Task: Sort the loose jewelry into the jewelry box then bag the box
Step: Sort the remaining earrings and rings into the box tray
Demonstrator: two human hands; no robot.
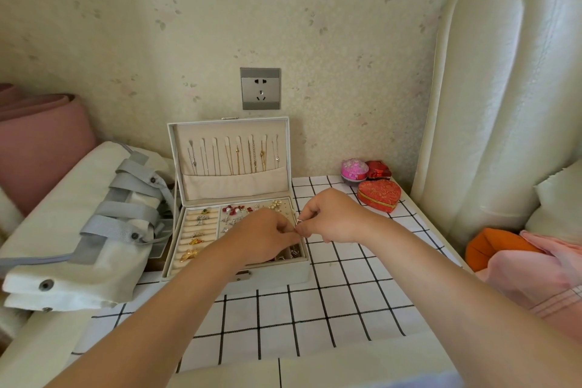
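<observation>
My hands: my left hand (267, 238) and right hand (335, 217) met fingertip to fingertip, fingers curled, both pinching one small silver piece (299, 221); its exact kind was too small to tell.
Silver piece: it was held between my two hands, above the right rim of the jewelry box (277, 277).
Jewelry box: it stood open under my left hand on the checked cloth (315, 309), its lid (233, 183) upright beyond my knuckles.
Box contents: necklaces (238, 156) hung inside the lid; rings (196, 235) sat in rolls left of my left hand, earrings (234, 209) just beyond it.
Bag: the white bag (94, 230) with grey straps lay flat, left of my left hand, beside the box.
Right side: a red heart-shaped box (378, 195) sat beyond my right hand, apart from it.
</observation>
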